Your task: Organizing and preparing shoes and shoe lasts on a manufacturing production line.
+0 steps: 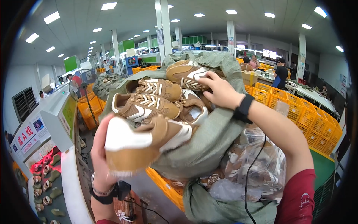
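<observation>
Your left hand (99, 156) is nearest the lens: its grip is closed around the heel of a tan shoe with a white heel band (143, 143), thumb side hidden behind the shoe, so you have it held up clear of the pile. Just behind it, more tan lace-up shoes (147, 106) lie heaped in the open mouth of a grey-green cloth sack (209, 145). A clear plastic bag of shoes (257, 168) sits below right, against the sack.

Your right hand (220, 89) lies palm-down on the top shoe (186, 72) of the heap, fingers curled over its side; I can't tell whether that's a real grasp or just steadying.

Reads as mid-unload: one shoe out, the other hand picking or bracing. Next move likely needs the held shoe carried wide of the sack's rim, and the right-hand shoe lifted without dragging laces across its neighbours.

Further back: orange crates (298, 108), a standing fan (82, 89), other people at work.
</observation>
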Demonstrator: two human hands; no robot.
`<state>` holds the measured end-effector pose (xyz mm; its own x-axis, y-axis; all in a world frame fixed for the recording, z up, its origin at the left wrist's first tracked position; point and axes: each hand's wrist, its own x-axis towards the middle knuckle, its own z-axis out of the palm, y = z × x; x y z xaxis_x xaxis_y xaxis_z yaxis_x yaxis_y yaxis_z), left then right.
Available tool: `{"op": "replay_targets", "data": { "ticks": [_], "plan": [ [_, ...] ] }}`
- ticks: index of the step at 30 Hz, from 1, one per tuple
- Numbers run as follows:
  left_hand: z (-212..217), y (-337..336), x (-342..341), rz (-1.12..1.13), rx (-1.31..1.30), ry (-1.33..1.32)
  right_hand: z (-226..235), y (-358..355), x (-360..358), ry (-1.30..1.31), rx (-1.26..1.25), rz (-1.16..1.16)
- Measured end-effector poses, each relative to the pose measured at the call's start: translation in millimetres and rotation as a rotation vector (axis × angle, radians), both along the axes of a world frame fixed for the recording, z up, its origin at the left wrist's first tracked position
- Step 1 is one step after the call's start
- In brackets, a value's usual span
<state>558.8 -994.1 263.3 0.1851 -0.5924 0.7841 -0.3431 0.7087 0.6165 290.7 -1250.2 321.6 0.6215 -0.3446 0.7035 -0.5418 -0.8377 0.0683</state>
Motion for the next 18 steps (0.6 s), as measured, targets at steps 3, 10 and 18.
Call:
{"op": "replay_targets", "data": {
  "ticks": [3, 10, 18],
  "plan": [
    [0.5, 25.2, -8.1, -0.327, -0.257, 0.160, -11.7, 30.2, -28.7, 0.217, -0.014, 0.066],
    [8.1, 52.6, -8.3, -0.600, -0.167, -0.038, -9.9, 47.4, -35.2, 0.747, 0.396, -0.029],
    [-44.3, 28.5, -42.9, -0.542, 0.439, 0.511, -42.4, 54.7, -3.1, 0.326, 1.197, -0.088]
  ]
}}
